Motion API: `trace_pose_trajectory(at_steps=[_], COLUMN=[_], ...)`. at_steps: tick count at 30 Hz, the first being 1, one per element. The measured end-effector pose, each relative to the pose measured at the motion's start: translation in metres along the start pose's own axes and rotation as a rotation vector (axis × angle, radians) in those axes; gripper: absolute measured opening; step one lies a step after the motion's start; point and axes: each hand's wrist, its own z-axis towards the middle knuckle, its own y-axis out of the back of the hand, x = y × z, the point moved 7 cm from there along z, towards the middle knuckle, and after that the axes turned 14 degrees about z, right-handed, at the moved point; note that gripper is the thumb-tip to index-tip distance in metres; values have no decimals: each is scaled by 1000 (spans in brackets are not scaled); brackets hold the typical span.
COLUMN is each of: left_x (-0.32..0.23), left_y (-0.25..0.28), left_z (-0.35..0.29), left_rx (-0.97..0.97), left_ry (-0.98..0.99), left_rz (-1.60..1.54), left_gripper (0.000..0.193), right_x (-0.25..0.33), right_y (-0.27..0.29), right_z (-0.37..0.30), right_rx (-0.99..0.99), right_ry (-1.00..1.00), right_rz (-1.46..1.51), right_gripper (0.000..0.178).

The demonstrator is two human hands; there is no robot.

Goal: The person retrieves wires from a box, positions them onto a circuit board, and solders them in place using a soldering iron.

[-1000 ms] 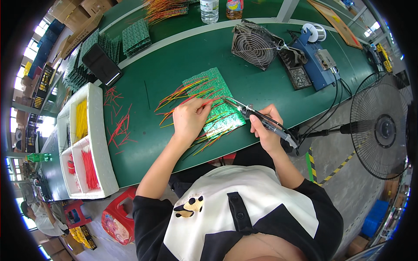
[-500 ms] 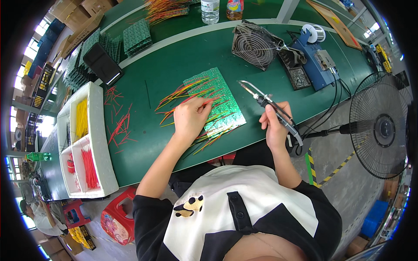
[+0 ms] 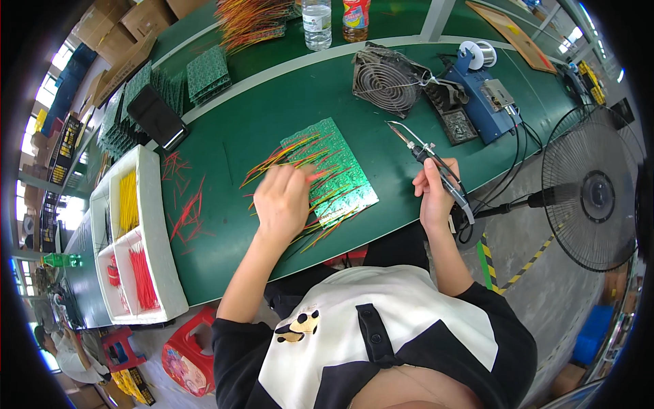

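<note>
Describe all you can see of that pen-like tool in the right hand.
The soldering iron has a black grip, a grey rear handle that looks plastic and a metal front. A thin, curved metal tube runs beside the front toward the tip. The right hand holds it slanted, tip toward the picture's upper left, right of the circuit board and not touching it.
</note>
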Motion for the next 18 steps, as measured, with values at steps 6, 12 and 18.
trace_pose_trajectory(at_steps=[6,12,18], left_x=[-55,-46,-24], left_y=[-13,-28,-31], left_z=[-25,-29,-14], left_rx=[367,428,358], left_ry=[-336,-269,-165], left_rz=[-237,-247,-234], left_gripper=[14,18,27], right_x=[1,2,1], right_y=[-5,-8,-7], right_z=[-2,-1,1], right_rx=[43,13,13], right_ry=[10,19,30], right_rz=[-72,-73,-74], right_gripper=[19,19,20])
